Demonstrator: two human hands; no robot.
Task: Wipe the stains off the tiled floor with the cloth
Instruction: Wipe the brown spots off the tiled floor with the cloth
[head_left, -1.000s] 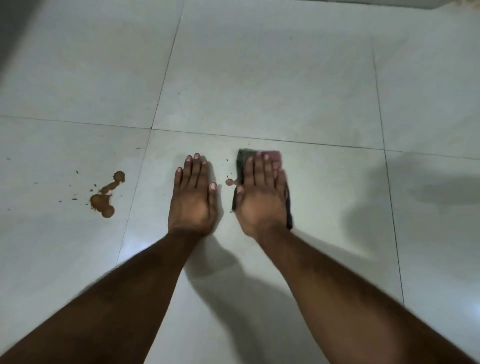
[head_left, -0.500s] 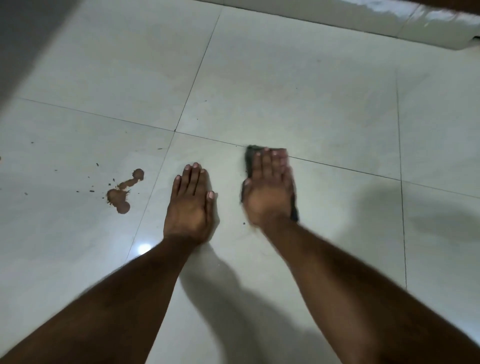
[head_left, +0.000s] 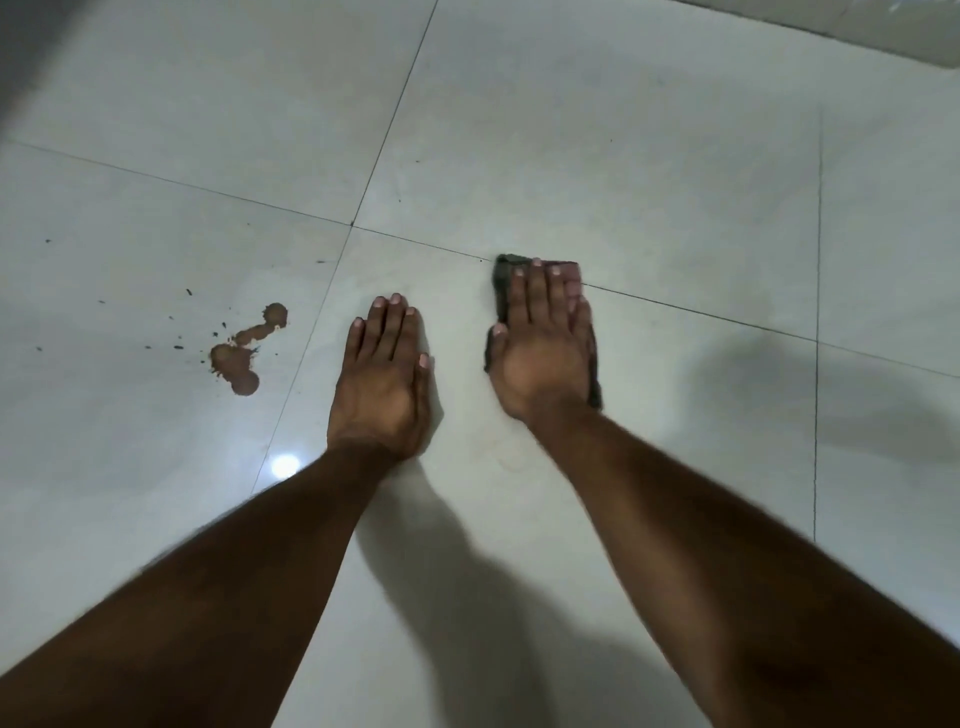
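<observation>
1. right hand (head_left: 545, 358) flat and open, palm down, pressed on top of the cloth (head_left: 503, 273); no grip, only pressing.
2. cloth dark, folded, mostly hidden under the hand, with its far end on the grout line (head_left: 701, 317) between two tiles.
3. left hand (head_left: 384, 379) also open and flat, bare on the floor (head_left: 623, 156), holding nothing, probably as support.
4. near the cloth, only a faint curved mark (head_left: 511, 457) just below the right wrist; probably already wiped there, but hard to tell.
5. still left: brown stain (head_left: 244, 353) on the next tile, left of the left hand, well apart from the cloth, with small dark specks (head_left: 179, 345) around it.
6. judged about half done at most; biggest stain untouched.
</observation>
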